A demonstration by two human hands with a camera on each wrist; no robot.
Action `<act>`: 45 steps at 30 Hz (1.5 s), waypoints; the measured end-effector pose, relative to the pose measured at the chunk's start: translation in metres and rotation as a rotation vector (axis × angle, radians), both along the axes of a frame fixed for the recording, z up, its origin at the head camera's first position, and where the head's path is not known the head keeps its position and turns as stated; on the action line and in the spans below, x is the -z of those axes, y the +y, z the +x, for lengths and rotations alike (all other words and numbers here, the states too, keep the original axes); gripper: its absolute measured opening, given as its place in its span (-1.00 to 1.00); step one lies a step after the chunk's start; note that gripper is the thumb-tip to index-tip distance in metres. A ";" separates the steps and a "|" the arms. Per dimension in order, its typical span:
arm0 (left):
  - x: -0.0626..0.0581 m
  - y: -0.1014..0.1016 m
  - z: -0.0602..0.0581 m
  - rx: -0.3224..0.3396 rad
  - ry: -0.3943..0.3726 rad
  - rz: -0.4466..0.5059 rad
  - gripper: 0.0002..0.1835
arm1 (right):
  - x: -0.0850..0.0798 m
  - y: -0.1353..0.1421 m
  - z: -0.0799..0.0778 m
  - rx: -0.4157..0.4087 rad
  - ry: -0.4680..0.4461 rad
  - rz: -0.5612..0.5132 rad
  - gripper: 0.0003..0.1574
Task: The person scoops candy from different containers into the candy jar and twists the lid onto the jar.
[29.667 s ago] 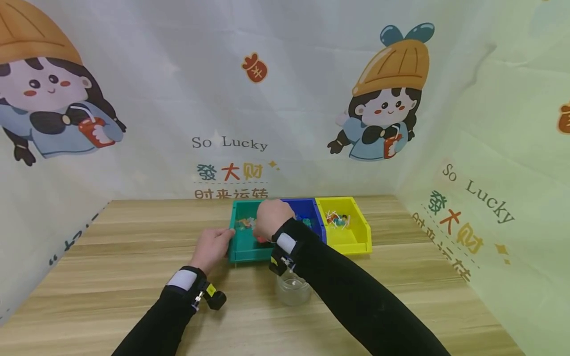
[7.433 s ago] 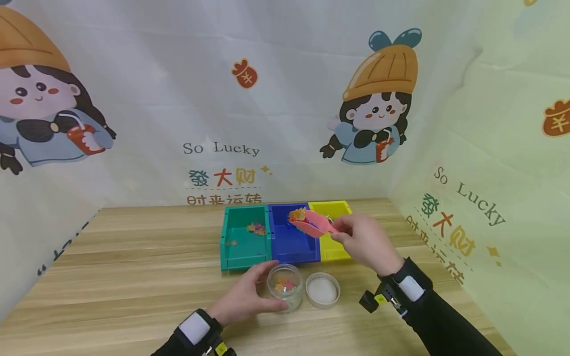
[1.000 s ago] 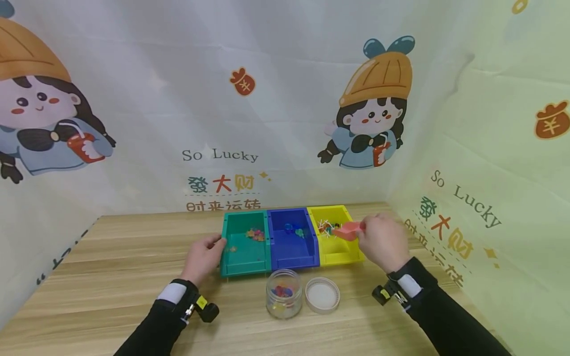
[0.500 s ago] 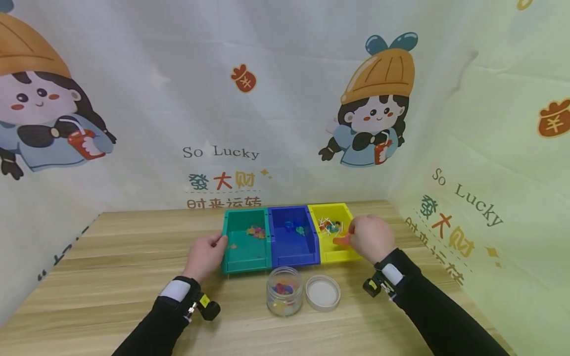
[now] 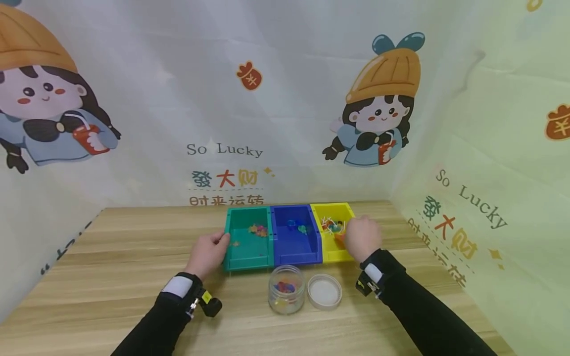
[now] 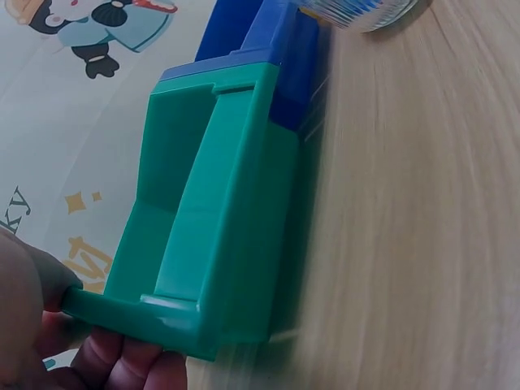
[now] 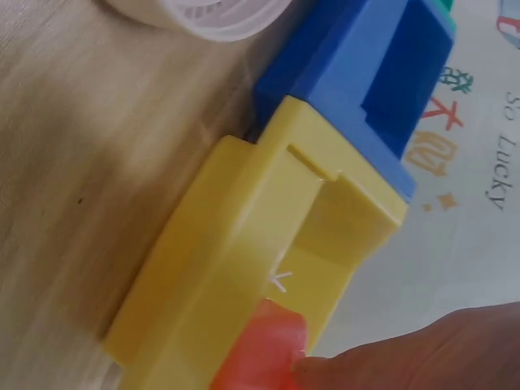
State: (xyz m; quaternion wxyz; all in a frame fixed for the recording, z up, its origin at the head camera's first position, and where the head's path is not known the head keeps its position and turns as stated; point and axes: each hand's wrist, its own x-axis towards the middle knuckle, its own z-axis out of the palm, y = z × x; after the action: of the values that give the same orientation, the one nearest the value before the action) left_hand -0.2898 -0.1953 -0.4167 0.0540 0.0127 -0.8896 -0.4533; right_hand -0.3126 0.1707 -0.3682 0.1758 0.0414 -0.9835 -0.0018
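My left hand (image 5: 208, 254) grips the left wall of the green bin (image 6: 236, 244), thumb on the inner side and fingers underneath. At the yellow bin (image 5: 331, 254) my right hand (image 5: 364, 239) holds a pink scoop (image 7: 264, 349), its blade low inside the bin. Next to the blade lie small colourful pieces with white sticks (image 5: 331, 225). The hand hides most of the scoop in the head view. An open glass jar (image 5: 287, 301) with red, blue and yellow pieces inside stands in front of the bins.
The blue bin (image 5: 297, 257) sits between the green and yellow ones, with a few blue and green pieces in it. Orange and pink pieces (image 5: 258, 230) lie in the green bin. A white-lined lid (image 5: 324, 291) rests right of the jar. Printed cloth (image 5: 294, 99) hangs behind the table.
Over the last second the scoop has gone lower and deeper into the yellow bin. Earlier the left hand was at the jar and the scoop carried orange pieces; the jar's contents have grown since.
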 end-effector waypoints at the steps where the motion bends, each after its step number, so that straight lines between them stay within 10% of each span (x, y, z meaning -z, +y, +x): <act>1: 0.000 0.000 -0.001 -0.001 -0.002 -0.006 -0.46 | 0.002 0.000 -0.001 -0.004 0.002 -0.007 -0.42; 15: -0.003 0.002 -0.001 0.008 0.009 -0.010 -0.47 | -0.018 0.003 -0.020 0.016 -0.316 -0.079 -0.70; 27: 0.003 -0.004 -0.002 0.019 -0.011 0.025 -0.48 | -0.013 -0.014 -0.029 -0.033 -0.271 0.026 -0.83; 45: -0.001 -0.002 -0.001 0.019 -0.042 0.050 -0.47 | 0.006 -0.019 -0.048 0.002 -0.384 -0.114 -0.78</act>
State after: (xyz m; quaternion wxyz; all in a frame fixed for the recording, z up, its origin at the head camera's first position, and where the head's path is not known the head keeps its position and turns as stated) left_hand -0.2905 -0.1974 -0.4155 0.0306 0.0152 -0.8791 -0.4755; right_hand -0.3609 0.1521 -0.3742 -0.0129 0.0302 -0.9976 0.0615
